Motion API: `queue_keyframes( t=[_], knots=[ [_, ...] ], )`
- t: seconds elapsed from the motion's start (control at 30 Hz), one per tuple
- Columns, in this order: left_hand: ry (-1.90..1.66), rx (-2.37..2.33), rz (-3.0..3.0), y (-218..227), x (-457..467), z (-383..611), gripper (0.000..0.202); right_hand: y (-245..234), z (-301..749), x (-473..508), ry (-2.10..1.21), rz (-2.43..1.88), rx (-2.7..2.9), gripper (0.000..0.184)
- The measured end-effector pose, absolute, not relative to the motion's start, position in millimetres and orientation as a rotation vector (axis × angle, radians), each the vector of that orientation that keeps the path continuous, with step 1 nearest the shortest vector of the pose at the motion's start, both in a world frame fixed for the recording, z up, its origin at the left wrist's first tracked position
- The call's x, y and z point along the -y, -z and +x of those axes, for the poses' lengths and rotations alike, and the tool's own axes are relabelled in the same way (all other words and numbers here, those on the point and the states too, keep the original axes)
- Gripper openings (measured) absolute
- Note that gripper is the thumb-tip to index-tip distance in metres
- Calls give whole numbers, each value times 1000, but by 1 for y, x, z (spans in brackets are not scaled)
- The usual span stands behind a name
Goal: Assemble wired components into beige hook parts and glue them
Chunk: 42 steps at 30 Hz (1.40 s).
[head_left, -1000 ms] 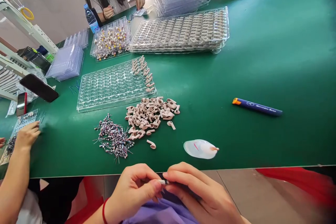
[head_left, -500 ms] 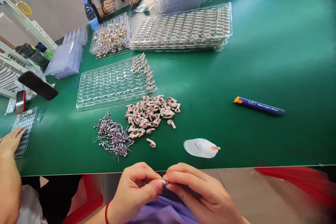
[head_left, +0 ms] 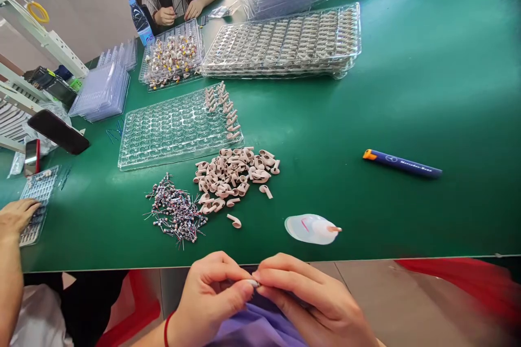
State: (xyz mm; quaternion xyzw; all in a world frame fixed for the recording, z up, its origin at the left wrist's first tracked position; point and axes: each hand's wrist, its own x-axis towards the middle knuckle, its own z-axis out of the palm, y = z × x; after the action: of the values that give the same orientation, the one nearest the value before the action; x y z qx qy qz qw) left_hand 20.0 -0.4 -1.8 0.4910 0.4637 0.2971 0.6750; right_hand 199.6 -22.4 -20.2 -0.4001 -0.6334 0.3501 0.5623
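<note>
Just off the table's front edge, my left hand [head_left: 217, 298] pinches a small pale earbud shell [head_left: 253, 283] between thumb and forefinger. My right hand [head_left: 307, 295] closes its fingertips on the other end of it, where a tiny dark part shows; the fingers hide most of the piece. Beyond my hands lies a heap of beige earbud shells [head_left: 228, 176], with one loose shell [head_left: 234, 221] nearer to me. Left of the heap is a tangle of small wired components [head_left: 177, 211]. A whitish squeeze bottle [head_left: 311, 229] with a thin tip lies on its side.
A clear tray [head_left: 163, 130] holds several shells at its right end. Behind it stand stacked filled trays [head_left: 285, 46] and a tray of wired parts [head_left: 173, 59]. A blue pen-like tool [head_left: 402, 164] lies at right. A co-worker's hand [head_left: 18, 216] touches another tray [head_left: 40, 190] at left.
My hands stay almost in place, with the held piece turned slightly. At left, the co-worker's hand shifts a little over the tray; across the table, another person's hands have moved lower.
</note>
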Motion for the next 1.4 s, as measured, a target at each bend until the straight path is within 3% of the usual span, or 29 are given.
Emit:
queue_keyframes(
  t=[0.37,0.57,0.67,0.8,0.9,1.1,1.27,1.4],
  knots=[
    [-748,-1054,1537,1,-2,16,17,30,200,29,-735,-1015,1535,25],
    [-963,-1066,2331,10,-9,7,19,52,220,37,-119,-1287,1165,51],
    [-939,-1068,2664,15,-13,5,23,57,228,26,-276,-1494,1112,59],
    [-861,-1143,2827,18,-14,8,17,58,232,18,-417,-1779,1317,45],
    [-827,-1243,2832,18,-13,11,12,57,233,22,-394,-1686,1412,34],
    [-760,-1358,2785,15,-8,15,12,61,229,42,-528,-1528,1566,45],
    [-756,-1383,2770,14,-7,17,11,62,233,49,-492,-1409,1674,31],
    [-746,-1399,2757,14,-6,17,11,60,240,47,-476,-1330,1725,35]
  ],
)
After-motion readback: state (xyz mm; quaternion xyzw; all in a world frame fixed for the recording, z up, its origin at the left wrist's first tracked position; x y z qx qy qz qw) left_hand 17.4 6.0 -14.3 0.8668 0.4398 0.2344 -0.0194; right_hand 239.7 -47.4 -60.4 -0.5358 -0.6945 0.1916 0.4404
